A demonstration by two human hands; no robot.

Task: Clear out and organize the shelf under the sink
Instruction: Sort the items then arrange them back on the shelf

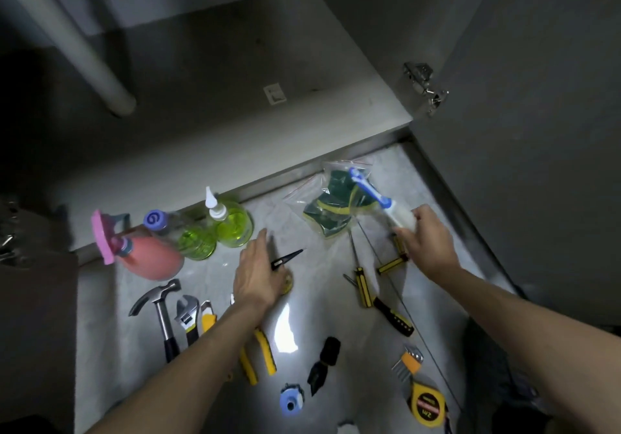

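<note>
The shelf under the sink lies bare apart from a small label. Its contents are spread on the floor in front. My right hand grips a white tube with a blue cap, held over a clear bag of green-yellow sponges. My left hand lies palm down on a yellow-handled tool whose black pointed tip sticks out to the right. Two green bottles and a pink spray bottle stand along the shelf's front edge.
A hammer, wrench, yellow pliers, screwdrivers, hex keys, a tape measure and a blue cap lie on the floor. A white drain pipe slants at left; the open cabinet door stands at right.
</note>
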